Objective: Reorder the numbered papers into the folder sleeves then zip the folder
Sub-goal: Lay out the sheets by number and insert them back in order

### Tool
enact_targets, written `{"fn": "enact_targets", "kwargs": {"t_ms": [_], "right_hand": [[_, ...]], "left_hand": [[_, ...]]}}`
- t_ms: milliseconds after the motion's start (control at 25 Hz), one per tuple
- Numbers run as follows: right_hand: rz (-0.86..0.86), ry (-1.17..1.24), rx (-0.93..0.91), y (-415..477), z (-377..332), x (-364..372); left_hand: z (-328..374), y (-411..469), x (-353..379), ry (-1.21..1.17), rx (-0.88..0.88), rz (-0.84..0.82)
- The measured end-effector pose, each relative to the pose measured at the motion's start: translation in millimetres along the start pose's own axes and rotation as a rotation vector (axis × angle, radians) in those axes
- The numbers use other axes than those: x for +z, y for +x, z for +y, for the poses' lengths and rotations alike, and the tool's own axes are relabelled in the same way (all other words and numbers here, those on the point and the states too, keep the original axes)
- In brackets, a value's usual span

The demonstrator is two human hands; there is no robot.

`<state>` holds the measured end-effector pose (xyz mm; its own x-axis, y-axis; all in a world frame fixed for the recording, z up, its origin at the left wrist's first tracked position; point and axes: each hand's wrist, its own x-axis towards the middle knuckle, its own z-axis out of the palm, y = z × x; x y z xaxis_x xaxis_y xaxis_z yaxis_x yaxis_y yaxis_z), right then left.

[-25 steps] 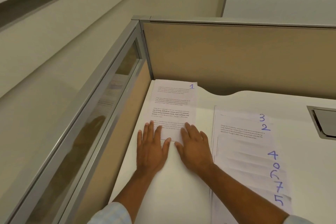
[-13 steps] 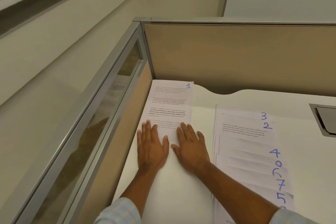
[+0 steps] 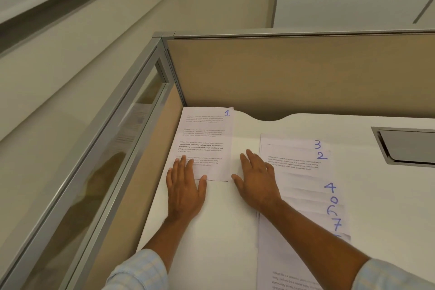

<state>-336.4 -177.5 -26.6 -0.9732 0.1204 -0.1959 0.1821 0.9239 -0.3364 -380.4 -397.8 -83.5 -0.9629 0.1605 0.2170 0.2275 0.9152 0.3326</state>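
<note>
Paper 1 [image 3: 204,141] lies in the desk's [image 3: 353,129] far left corner under the flat, straight-fingered left hand [image 3: 186,186], so the right hand [image 3: 256,181], flat and empty just beside the fanned stack [image 3: 306,198], should probably slide out sheet 2 [image 3: 296,165] alone, leaving the others undisturbed.

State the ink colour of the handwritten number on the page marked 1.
The number is blue, clearest in the head view.
</note>
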Motion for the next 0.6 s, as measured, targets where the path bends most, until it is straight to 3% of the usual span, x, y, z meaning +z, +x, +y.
{"fn": "enact_targets", "kwargs": {"t_ms": [240,480,600], "right_hand": [[0.144,0.107,0.133,-9.3,63.8,-29.7],[0.295,0.179,0.489,-20.3,158.7,-64.3],[0.251,0.297,0.624,-19.8,192.0,-70.4]], "left_hand": [[74.1,-3.8,9.1,-0.114,0.112,-0.009],[144.4,-14.7,28.5,-0.105,0.25,-0.258],[159.9,-34.4,37.4,-0.166,0.227,-0.355]]}}
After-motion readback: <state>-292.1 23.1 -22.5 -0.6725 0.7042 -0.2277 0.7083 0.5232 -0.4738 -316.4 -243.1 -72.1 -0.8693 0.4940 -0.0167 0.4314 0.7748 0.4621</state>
